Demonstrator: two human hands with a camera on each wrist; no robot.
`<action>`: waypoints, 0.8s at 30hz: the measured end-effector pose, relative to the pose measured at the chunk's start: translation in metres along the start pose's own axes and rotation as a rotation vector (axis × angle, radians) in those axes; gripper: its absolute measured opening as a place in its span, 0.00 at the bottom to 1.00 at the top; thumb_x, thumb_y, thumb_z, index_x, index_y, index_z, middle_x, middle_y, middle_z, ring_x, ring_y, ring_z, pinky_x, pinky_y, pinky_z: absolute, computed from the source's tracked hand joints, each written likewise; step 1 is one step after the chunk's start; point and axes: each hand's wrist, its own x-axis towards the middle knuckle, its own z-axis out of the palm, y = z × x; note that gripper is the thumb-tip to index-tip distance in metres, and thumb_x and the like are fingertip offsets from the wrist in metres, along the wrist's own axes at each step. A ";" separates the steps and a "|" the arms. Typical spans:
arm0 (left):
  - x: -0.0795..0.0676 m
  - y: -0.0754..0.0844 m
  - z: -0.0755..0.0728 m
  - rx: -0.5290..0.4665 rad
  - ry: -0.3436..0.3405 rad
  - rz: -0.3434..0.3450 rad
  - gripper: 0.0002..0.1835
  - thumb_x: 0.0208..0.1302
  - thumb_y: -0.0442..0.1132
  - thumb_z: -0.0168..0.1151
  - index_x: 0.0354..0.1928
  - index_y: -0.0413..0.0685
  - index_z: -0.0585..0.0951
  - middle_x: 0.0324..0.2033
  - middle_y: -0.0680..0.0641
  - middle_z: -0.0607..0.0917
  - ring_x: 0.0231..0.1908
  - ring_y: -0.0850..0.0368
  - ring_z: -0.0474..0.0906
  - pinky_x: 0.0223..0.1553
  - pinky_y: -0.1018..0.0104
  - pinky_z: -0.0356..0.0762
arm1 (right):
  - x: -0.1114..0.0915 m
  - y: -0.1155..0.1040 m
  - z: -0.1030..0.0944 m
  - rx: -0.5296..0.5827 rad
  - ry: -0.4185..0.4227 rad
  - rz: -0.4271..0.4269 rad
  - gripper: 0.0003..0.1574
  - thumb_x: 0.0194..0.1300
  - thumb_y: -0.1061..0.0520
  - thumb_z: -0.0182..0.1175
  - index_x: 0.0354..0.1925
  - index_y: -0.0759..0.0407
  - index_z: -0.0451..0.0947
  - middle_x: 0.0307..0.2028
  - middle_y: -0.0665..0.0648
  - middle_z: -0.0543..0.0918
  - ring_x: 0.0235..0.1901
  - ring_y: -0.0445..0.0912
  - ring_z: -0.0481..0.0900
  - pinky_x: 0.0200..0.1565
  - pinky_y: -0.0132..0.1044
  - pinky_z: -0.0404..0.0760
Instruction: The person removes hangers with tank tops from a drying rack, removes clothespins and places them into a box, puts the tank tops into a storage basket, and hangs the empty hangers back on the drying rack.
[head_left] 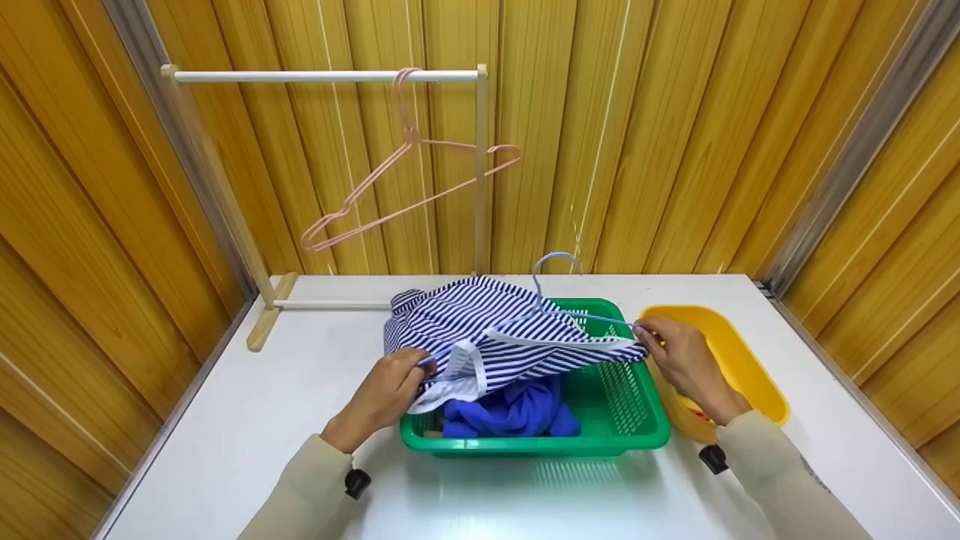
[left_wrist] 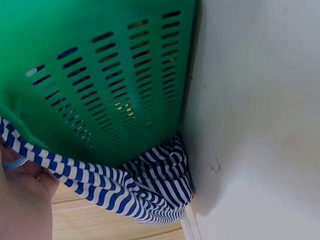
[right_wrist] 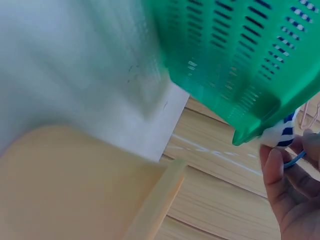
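A navy-and-white striped garment (head_left: 480, 315) with white edging lies spread over a green basket (head_left: 525, 444), a blue hanger (head_left: 537, 281) partly inside it. At the garment's left side, my left hand (head_left: 384, 390) grips one end of the hanger; the blue wire also shows among its fingers in the left wrist view. My right hand (head_left: 686, 360) pinches the other end, together with the white-edged cloth, above the basket's right rim. The hanger's hook stands up toward the back wall. Some of its frame is hidden under the fabric. Blue cloth (head_left: 517, 411) lies inside the basket.
At the back left stands a rack with a white top bar (head_left: 300, 76) and wooden posts. Pink hangers (head_left: 411, 139) hang from that bar. A yellow tub (head_left: 739, 360) sits right of the basket, beneath my right forearm. Wood-look walls enclose the white table (head_left: 330, 360).
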 end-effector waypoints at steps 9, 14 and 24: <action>0.007 0.017 -0.022 0.030 0.025 -0.027 0.16 0.69 0.41 0.56 0.56 0.44 0.79 0.48 0.46 0.85 0.48 0.54 0.82 0.53 0.55 0.80 | -0.007 0.001 0.001 0.011 0.028 -0.072 0.12 0.69 0.63 0.59 0.48 0.61 0.84 0.36 0.56 0.89 0.28 0.45 0.82 0.36 0.36 0.85; 0.016 0.041 -0.028 0.117 0.044 0.009 0.23 0.68 0.50 0.61 0.60 0.46 0.77 0.53 0.46 0.83 0.52 0.52 0.81 0.56 0.56 0.79 | -0.009 0.001 0.002 0.015 0.046 -0.087 0.12 0.69 0.63 0.58 0.48 0.62 0.84 0.37 0.58 0.89 0.30 0.46 0.85 0.37 0.39 0.85; 0.030 0.064 -0.018 0.285 -0.033 0.020 0.24 0.67 0.52 0.62 0.59 0.47 0.79 0.53 0.44 0.85 0.54 0.48 0.82 0.56 0.53 0.79 | -0.010 -0.004 0.004 0.016 0.078 -0.111 0.12 0.68 0.63 0.59 0.48 0.61 0.85 0.39 0.57 0.90 0.33 0.48 0.87 0.41 0.44 0.85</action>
